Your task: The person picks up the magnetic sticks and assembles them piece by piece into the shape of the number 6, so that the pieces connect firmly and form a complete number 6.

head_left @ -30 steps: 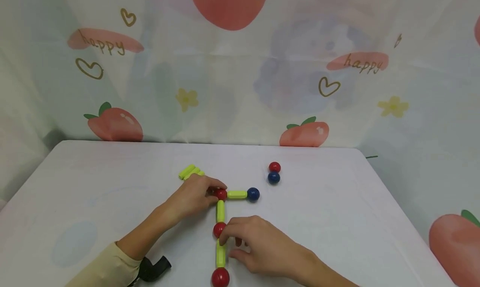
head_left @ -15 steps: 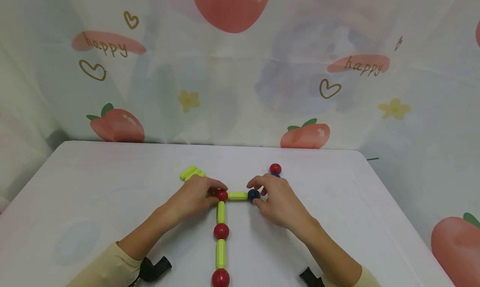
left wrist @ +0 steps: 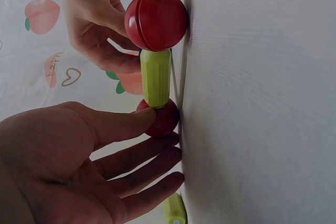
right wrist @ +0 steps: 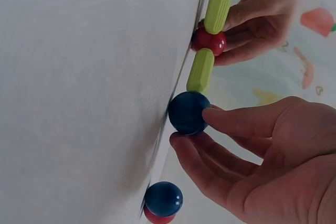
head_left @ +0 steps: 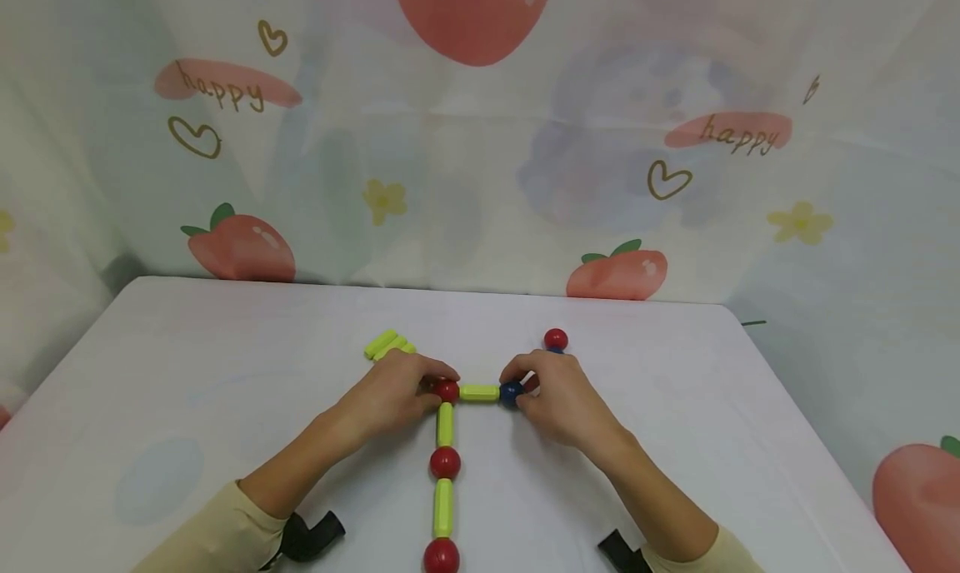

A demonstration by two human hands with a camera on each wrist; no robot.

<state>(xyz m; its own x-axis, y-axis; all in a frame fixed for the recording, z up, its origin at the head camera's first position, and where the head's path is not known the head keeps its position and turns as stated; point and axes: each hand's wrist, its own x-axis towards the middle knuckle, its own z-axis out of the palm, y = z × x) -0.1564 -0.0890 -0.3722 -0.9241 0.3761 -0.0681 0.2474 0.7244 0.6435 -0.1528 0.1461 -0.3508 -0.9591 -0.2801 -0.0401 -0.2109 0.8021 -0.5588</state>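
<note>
An L-shaped chain of balls and lime-green rods lies on the white table. My left hand (head_left: 390, 394) pinches the red corner ball (head_left: 447, 391) between thumb and fingers. A rod (head_left: 479, 393) runs right from that ball to a dark blue ball (right wrist: 189, 113), which my right hand (head_left: 558, 398) pinches with thumb and fingertips. Toward the near edge, another rod (head_left: 446, 425) links the corner to a middle red ball (head_left: 445, 463). Beyond it, one more rod (head_left: 443, 508) meets a nearest red ball (head_left: 442, 555), partly cut off in the head view.
Several loose lime-green rods (head_left: 382, 344) lie behind my left hand, partly covered by it. Past my right hand are a loose red ball (head_left: 556, 338) and a second blue ball (right wrist: 164, 199), side by side. A fabric backdrop printed with peaches (head_left: 242, 248) hangs behind the table.
My right hand has moved from beside the middle red ball, away and to the right, and now grips the chain's blue ball. My left hand stays on the corner ball.
</note>
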